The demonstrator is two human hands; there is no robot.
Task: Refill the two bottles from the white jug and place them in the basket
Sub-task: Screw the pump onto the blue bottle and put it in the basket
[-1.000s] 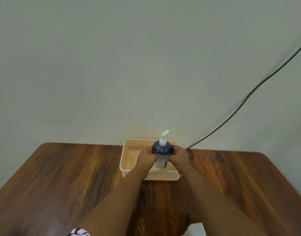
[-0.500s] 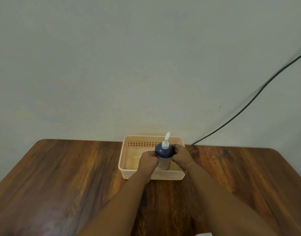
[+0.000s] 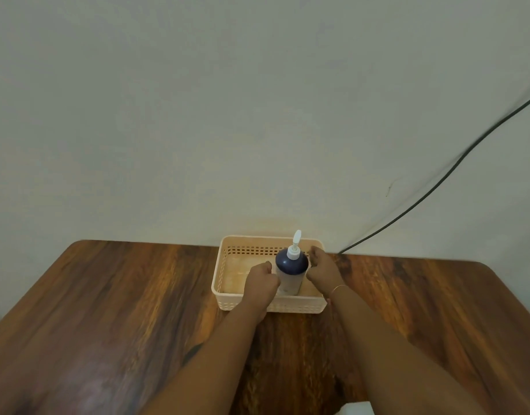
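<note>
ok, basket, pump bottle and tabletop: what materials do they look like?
Basket: looks like cream moulded plastic, matte, with regular perforated walls.
Pump bottle: probably plastic, with a dark blue glossy shoulder, pale body and white pump head.
Tabletop: brown wood grain with a soft sheen; solid wood or laminate, cannot tell.

Two bare forearms enter from the lower edge, sleeveless as far as the frame shows. Left hand [image 3: 262, 280]: no ring, band or watch visible. Right hand [image 3: 323, 269]: thin metallic bangle [image 3: 337, 288] at the wrist, a single slim loop, pale gold tone. Small dark mark [image 3: 192, 352] on the left forearm; too blurred to say what it is. Nails too small and soft-focused to tell. No gloves on either hand.
</note>
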